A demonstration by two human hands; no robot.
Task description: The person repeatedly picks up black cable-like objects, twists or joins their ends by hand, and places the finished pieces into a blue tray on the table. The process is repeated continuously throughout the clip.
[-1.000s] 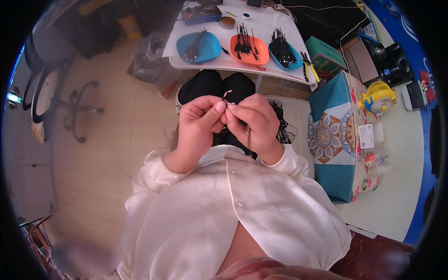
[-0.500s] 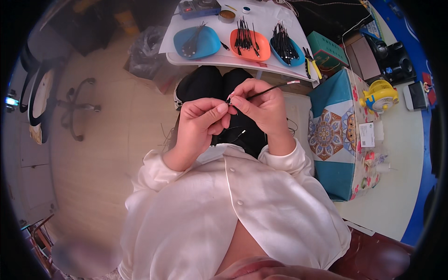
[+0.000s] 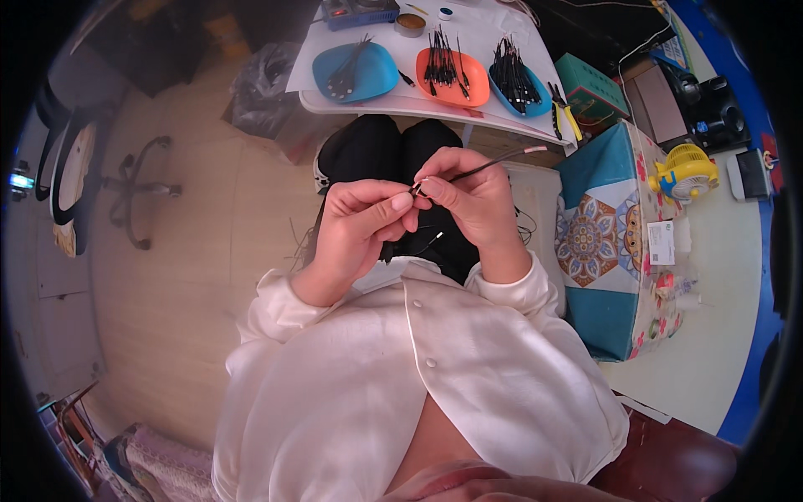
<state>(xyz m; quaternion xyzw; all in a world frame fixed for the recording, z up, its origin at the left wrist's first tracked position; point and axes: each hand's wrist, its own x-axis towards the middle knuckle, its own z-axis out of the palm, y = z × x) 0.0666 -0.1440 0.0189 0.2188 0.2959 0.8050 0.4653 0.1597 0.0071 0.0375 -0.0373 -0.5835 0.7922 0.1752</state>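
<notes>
Pinching one end of the thin black wire (image 3: 468, 170) between thumb & forefinger of both left hand (image 3: 361, 227) & right hand (image 3: 471, 198), just below the white table (image 3: 502, 50) edge, grip is best kept narrow & steady so the pale-tipped far end isn't bent.

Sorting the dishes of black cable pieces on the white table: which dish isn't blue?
The middle dish is orange; the left dish and right dish beside it are blue.

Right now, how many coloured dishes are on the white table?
3: a blue dish at left, an orange dish in the middle, a blue one at right, each holding black cable pieces.
</notes>
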